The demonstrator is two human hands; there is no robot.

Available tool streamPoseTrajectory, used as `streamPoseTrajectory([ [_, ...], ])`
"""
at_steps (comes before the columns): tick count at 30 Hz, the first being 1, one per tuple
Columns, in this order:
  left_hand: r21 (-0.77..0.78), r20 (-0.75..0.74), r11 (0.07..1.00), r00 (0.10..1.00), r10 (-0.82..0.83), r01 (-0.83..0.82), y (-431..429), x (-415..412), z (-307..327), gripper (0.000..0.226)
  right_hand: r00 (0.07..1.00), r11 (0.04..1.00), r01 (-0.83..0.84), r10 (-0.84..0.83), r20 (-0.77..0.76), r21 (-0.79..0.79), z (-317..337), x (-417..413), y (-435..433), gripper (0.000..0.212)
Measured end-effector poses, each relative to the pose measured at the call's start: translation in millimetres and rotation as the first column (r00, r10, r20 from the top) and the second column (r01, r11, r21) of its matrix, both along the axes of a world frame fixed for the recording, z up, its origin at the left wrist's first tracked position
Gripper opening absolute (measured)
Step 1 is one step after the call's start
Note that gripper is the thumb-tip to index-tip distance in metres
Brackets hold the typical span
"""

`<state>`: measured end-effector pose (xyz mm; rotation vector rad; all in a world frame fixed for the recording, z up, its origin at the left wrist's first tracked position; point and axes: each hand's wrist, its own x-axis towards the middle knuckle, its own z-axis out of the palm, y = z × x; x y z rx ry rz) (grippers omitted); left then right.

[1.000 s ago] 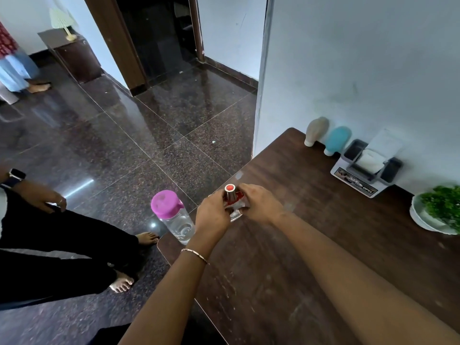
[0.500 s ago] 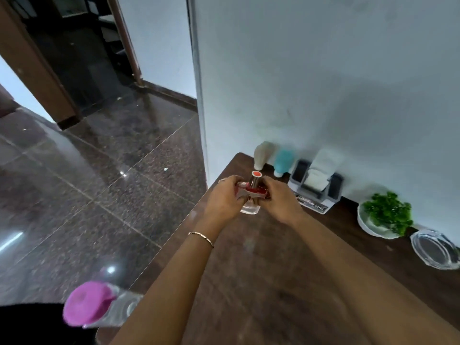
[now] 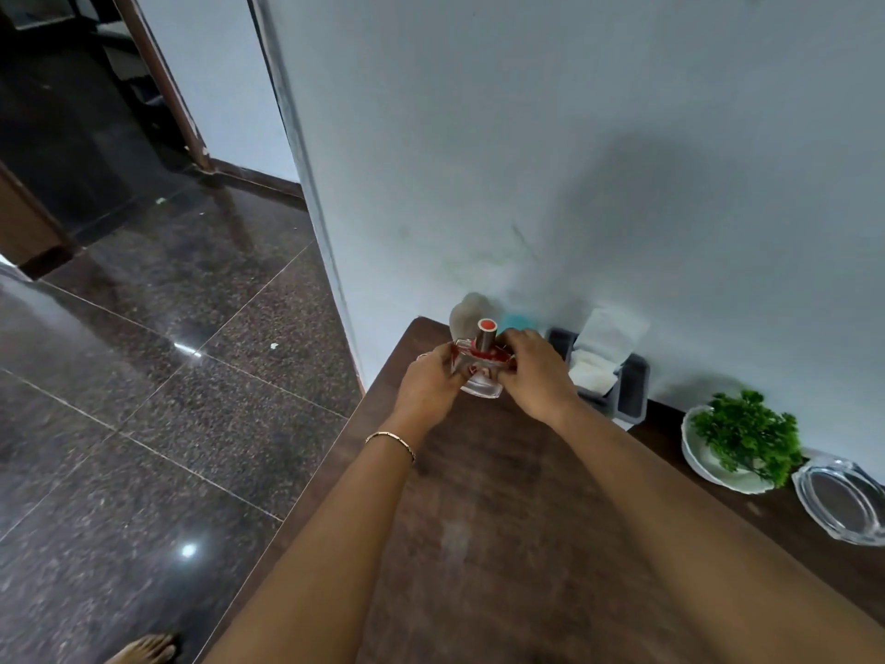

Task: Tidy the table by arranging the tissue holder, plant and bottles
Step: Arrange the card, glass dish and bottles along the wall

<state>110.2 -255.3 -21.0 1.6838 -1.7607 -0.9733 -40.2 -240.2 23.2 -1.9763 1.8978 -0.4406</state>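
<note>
Head view: just above the centre of the frame, both hands hold a small clear glass bottle with a red collar and a silver, red-topped cap [image 3: 480,361] over the far left corner of the dark brown wooden table [image 3: 503,543]. The left hand [image 3: 428,383] pinches the bottle's left side, fingers curled together around it; the right hand [image 3: 534,371] grips the right side, fingers pressed close over the red collar. The bottle stands upright; whether its base touches the table cannot be told.

Behind the hands, against the pale wall, a beige rounded bottle [image 3: 469,311] and a partly hidden teal bottle [image 3: 522,322] stand side by side. Right of them sits the dark grey tissue holder with white tissues [image 3: 632,385]. Further right, at the frame's right edge, a green leafy plant in a white bowl [image 3: 744,436] sits just beside a clear glass dish [image 3: 838,503]. A thin gold bracelet [image 3: 390,438] circles the left wrist. A bare foot [image 3: 143,651] shows at the bottom left on the dark polished floor.
</note>
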Motion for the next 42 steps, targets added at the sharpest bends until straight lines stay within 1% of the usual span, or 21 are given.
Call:
streamPoseTrajectory([
  [4, 0.009, -0.062, 1.0, 0.998, 0.013, -0.013, -7.9, -1.4, -5.2, 0.034, 1.0, 0.999, 0.029, -0.029, -0.008, -0.017, -5.1, 2.4, -8.3, 0.029],
  [7, 0.016, -0.079, 1.0, 0.997, 0.011, -0.009, -9.5, -1.1, -12.7, 0.035, 0.999, 0.999, 0.031, -0.032, -0.02, -0.033, -8.3, 3.3, -10.9, 0.028],
  [10, 0.002, -0.084, 1.0, 0.996, 0.022, -0.022, -8.8, -2.0, -17.2, 0.036, 0.999, 0.998, 0.027, -0.029, -0.04, -0.052, -12.0, 4.2, -12.7, 0.025],
  [15, -0.013, -0.093, 0.999, 0.995, 0.041, -0.042, -9.1, -6.0, -16.5, 0.035, 0.996, 0.996, 0.064, -0.068, -0.064, -0.06, -12.7, 5.7, -15.0, 0.02],
  [19, -0.002, -0.075, 0.999, 0.996, 0.049, -0.049, -6.6, -7.4, -12.7, 0.037, 0.993, 0.996, 0.081, -0.085, -0.079, -0.045, -10.7, 6.3, -13.9, 0.023],
  [21, 0.004, -0.056, 0.999, 0.997, 0.051, -0.051, -5.2, -7.3, -9.8, 0.042, 0.993, 0.995, 0.088, -0.091, -0.081, -0.046, -8.2, 5.4, -11.4, 0.027],
  [24, 0.028, -0.033, 0.997, 0.997, 0.067, -0.066, -0.6, -7.6, -2.8, 0.052, 0.992, 0.993, 0.104, -0.108, -0.065, -0.058, 1.8, 2.8, -2.5, 0.04],
  [28, 0.062, -0.086, 0.984, 0.981, 0.172, -0.167, 22.2, -10.2, 11.2, 0.064, 0.992, 0.983, 0.115, -0.121, -0.031, -0.144, 15.8, -2.5, 25.9, 0.068],
  [31, 0.067, -0.148, 0.97, 0.959, 0.242, -0.234, 60.9, -13.5, 18.8, 0.067, 0.993, 0.973, 0.122, -0.117, 0.033, -0.195, 23.1, -1.5, 60.2, 0.081],
  [33, 0.064, -0.175, 0.967, 0.952, 0.253, -0.245, 92.8, -13.4, 18.9, 0.067, 0.99, 0.982, 0.094, -0.075, 0.117, -0.166, 25.2, 4.4, 84.9, 0.087],
  [35, 0.077, -0.182, 0.966, 0.949, 0.256, -0.245, 122.8, -10.3, 17.8, 0.066, 0.98, 0.991, 0.055, -0.03, 0.197, -0.124, 24.3, 12.5, 106.4, 0.089],
  [37, 0.09, -0.196, 0.96, 0.94, 0.279, -0.266, 157.1, -4.2, 18.2, 0.059, 0.966, 0.995, 0.008, 0.018, 0.259, -0.097, 22.7, 22.5, 128.1, 0.081],
  [40, 0.095, -0.233, 0.942, 0.913, 0.335, -0.322, 213.3, 7.6, 18.7, 0.048, 0.916, 0.993, -0.078, 0.106, 0.387, -0.087, 19.4, 43.3, 158.0, 0.059],
  [42, 0.117, -0.242, 0.911, 0.879, 0.412, -0.395, 256.0, 17.2, 17.2, 0.044, 0.871, 0.983, -0.18, 0.171, 0.461, -0.025, 17.7, 62.7, 181.0, 0.052],
])
